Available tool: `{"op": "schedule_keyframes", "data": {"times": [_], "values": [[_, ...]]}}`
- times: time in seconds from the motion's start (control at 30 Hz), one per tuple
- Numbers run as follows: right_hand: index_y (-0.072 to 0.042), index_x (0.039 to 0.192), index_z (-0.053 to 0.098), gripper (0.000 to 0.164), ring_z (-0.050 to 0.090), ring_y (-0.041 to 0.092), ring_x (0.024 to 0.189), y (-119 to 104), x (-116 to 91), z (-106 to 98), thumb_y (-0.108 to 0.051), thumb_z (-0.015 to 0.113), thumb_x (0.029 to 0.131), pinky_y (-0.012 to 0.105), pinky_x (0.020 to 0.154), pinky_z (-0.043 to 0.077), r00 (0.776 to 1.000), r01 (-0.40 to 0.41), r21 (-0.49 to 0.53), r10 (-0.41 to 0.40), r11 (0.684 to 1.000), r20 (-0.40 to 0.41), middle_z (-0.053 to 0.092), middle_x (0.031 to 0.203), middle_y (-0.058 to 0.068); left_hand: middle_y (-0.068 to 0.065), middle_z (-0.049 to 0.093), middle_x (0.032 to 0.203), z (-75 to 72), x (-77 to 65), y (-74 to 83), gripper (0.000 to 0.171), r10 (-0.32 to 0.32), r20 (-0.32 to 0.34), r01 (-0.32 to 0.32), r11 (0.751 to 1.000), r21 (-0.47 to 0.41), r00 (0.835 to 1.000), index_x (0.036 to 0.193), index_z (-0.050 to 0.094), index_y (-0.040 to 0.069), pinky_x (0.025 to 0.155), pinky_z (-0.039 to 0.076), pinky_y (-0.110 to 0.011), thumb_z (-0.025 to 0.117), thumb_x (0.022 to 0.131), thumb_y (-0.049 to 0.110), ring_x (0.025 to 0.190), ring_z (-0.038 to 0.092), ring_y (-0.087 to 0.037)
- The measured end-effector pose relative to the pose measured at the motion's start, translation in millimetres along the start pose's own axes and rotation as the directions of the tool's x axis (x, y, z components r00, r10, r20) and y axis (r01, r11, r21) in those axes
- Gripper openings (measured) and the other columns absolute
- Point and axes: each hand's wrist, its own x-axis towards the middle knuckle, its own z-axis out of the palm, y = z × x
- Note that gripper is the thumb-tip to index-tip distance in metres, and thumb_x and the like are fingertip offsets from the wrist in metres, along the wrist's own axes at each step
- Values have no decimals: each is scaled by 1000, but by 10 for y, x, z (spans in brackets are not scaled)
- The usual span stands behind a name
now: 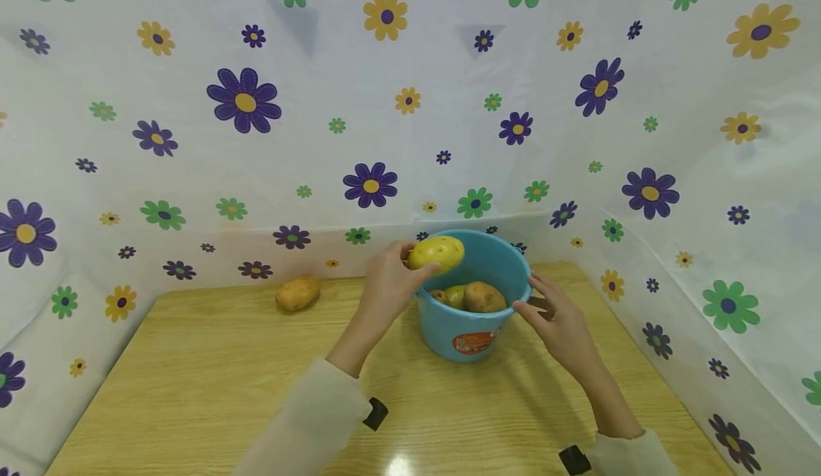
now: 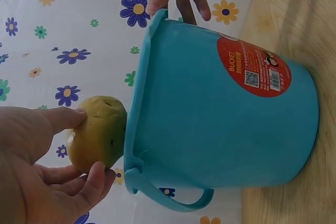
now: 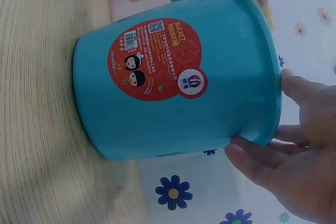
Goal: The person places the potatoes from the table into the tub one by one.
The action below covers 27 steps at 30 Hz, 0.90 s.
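Note:
My left hand (image 1: 388, 281) holds a yellow-green mango (image 1: 437, 255) between thumb and fingers, just over the left rim of a blue bucket (image 1: 449, 330). In the left wrist view, the mango (image 2: 97, 134) appears beside the bucket's rim. My right hand (image 1: 563, 323) holds the bucket's rim on the right side; the right wrist view shows its thumb and fingers (image 3: 252, 161) spread along the rim and outer wall. Inside the bucket lie a brown potato (image 1: 484, 297), part of a yellow-green fruit (image 1: 456, 296) and a smaller brown piece (image 1: 440, 296). Whatever lies deeper is hidden.
Another potato (image 1: 298, 294) lies on the wooden table (image 1: 224, 376) towards the back left. A flower-printed white sheet (image 1: 442, 70) stands behind the table and along both sides. The bucket's blue handle (image 2: 184, 203) hangs down at its side.

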Motion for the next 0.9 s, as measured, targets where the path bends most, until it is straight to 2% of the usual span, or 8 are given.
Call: {"op": "schedule_keyframes", "data": {"times": [0.17,0.33,0.43,0.67,0.77,0.9], "values": [[10,152,41,61,64,44,120,16,-2,0,-13,68,102,44,91,59,1000,-1,-14,1,1000,4,36,159,28,-16,72,112,144,84,12,54,3,-17,-2,998,64,1000,127,66,-5,79,59,-37,83,89,30,94,66,-26],[9,152,41,61,63,43,121,23,-2,-4,-13,68,102,43,92,59,1000,-4,-15,4,1000,7,35,159,28,-15,72,112,231,167,38,53,-2,-34,5,996,87,999,127,66,-5,75,58,-35,83,89,29,91,65,-23],[9,152,41,61,63,44,121,25,-2,-4,-13,68,102,41,91,59,1000,-4,-12,4,1000,5,35,159,28,-17,71,115,288,209,45,55,2,-42,2,995,104,999,128,64,-6,77,59,-36,83,90,29,93,65,-25],[11,150,43,59,64,45,119,44,0,18,-12,68,101,36,91,60,1000,21,-7,-21,1000,0,37,158,29,-22,62,136,416,266,-12,57,-47,-22,48,996,81,999,139,57,-4,103,52,-47,76,96,28,124,58,-35],[11,149,44,58,64,45,119,51,-2,27,-11,68,101,29,90,59,999,34,-10,-34,999,-4,38,157,29,-20,61,139,423,271,-43,52,-27,-14,28,998,61,1000,139,58,-3,102,54,-46,74,98,25,124,59,-34],[11,149,45,57,64,44,118,60,0,24,-10,68,101,25,89,58,999,37,-13,-37,999,-12,38,157,28,-17,62,138,413,276,-71,46,30,7,-30,998,47,1000,138,59,-2,99,56,-42,71,100,20,122,62,-32]]}}
